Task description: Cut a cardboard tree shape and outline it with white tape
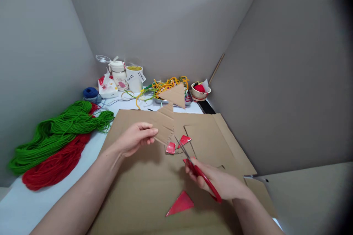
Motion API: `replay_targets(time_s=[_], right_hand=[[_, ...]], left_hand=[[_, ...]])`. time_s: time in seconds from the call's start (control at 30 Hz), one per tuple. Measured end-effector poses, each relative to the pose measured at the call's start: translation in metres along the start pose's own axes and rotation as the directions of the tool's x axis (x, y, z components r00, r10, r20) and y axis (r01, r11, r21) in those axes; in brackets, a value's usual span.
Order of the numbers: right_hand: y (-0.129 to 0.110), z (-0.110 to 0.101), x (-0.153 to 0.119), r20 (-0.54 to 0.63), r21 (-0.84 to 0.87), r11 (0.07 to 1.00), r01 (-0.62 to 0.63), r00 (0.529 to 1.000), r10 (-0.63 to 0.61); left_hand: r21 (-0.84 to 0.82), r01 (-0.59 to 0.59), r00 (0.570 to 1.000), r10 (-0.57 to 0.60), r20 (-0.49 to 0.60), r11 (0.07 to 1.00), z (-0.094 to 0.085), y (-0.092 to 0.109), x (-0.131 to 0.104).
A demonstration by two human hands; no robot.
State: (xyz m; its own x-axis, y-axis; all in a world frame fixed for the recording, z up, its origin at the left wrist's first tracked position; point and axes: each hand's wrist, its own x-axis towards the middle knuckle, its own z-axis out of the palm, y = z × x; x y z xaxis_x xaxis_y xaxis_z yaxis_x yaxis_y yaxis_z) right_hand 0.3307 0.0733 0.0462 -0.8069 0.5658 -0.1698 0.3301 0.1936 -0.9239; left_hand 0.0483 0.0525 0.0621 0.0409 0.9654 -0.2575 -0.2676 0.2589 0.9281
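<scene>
My left hand point(139, 137) pinches a small piece of brown cardboard point(164, 123) by its left edge, holding it above a large cardboard sheet point(135, 191). In my right hand point(215, 178) is a pair of red-handled scissors point(205, 180). Their blades point up and left, close to the lower right corner of the held piece. Whether the blades touch it I cannot tell. Small red scraps point(171, 148) lie under and beside the blades. Nearer to me rests a red triangular scrap point(180, 203). A triangular cardboard piece point(175, 95) shows beyond the held one, in front of the yarn tray.
Green yarn point(63, 128) and red yarn point(57, 165) lie in skeins on the left. Along the back stand a white jar point(119, 77), a white canister point(134, 80), a tray of orange yarn point(171, 84) and a bowl point(200, 93) with red yarn. Grey walls enclose the table.
</scene>
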Motion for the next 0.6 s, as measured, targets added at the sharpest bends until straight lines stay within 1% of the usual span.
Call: replay_targets(time_s=[0.03, 0.1, 0.2, 0.3, 0.37, 0.47, 0.6], right_hand=[[-0.001, 0.001, 0.000, -0.009, 0.004, 1.000, 0.007, 1.000, -0.007], [-0.006, 0.006, 0.004, 0.022, -0.016, 1.000, 0.016, 1.000, -0.016], [-0.014, 0.021, 0.013, 0.048, -0.001, 1.000, 0.018, 0.999, -0.018], [-0.018, 0.035, 0.023, 0.066, 0.058, 0.998, -0.002, 0.998, -0.002], [-0.018, 0.041, 0.028, 0.066, 0.095, 0.995, -0.012, 0.998, 0.005], [-0.016, 0.046, 0.034, 0.046, 0.132, 0.991, -0.024, 0.999, 0.018], [-0.009, 0.049, 0.037, 0.013, 0.136, 0.991, -0.023, 1.000, 0.022]], left_hand=[[-0.043, -0.027, 0.998, 0.025, -0.052, 0.999, 0.001, 0.000, 0.001], [-0.105, -0.078, 0.989, 0.064, -0.134, 0.991, 0.007, -0.003, 0.003], [-0.130, -0.124, 0.975, 0.096, -0.199, 0.984, 0.023, -0.011, 0.004], [-0.103, -0.131, 0.971, 0.107, -0.212, 0.986, 0.035, -0.018, 0.002], [-0.076, -0.130, 0.971, 0.112, -0.210, 0.989, 0.040, -0.023, 0.001], [-0.058, -0.131, 0.971, 0.117, -0.207, 0.990, 0.044, -0.028, 0.001], [-0.034, -0.140, 0.969, 0.130, -0.210, 0.989, 0.046, -0.032, 0.002]])
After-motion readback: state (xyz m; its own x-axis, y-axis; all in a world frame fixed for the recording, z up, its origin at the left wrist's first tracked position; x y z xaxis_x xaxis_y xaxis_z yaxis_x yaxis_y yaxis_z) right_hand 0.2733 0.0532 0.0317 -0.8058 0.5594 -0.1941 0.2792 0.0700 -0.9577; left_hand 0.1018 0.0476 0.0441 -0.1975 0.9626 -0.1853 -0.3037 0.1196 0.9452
